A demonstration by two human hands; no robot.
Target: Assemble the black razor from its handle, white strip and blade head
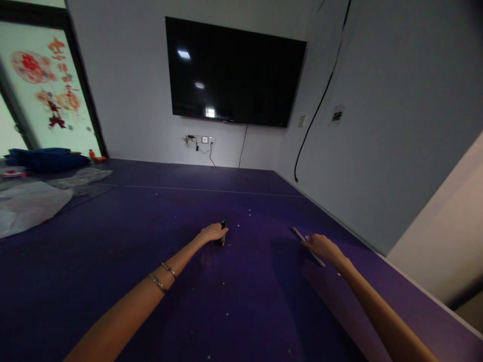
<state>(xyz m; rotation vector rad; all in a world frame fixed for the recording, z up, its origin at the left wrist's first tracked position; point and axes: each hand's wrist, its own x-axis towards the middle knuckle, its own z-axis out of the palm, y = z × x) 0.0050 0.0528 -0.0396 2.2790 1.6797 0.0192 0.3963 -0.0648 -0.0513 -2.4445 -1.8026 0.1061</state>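
Note:
Near the middle of the purple surface (234,281), my left hand (213,233) is closed around a small black object with a shiny edge (223,234). Its kind is too small to make out, and my fingers cover part of it. To the right, my right hand (320,246) pinches a thin, pale pen-like stick (317,259), which slants across the fingertips with both ends showing. A small whitish bit shows by those fingertips. Two bracelets (157,282) circle my left wrist.
Crumpled clear plastic (33,203) and a dark blue cloth bundle (47,160) lie at the left. Small white specks dot the surface. A black cable (317,110) hangs down the right wall. A television (234,70) is mounted on the wall ahead, above sockets (204,140).

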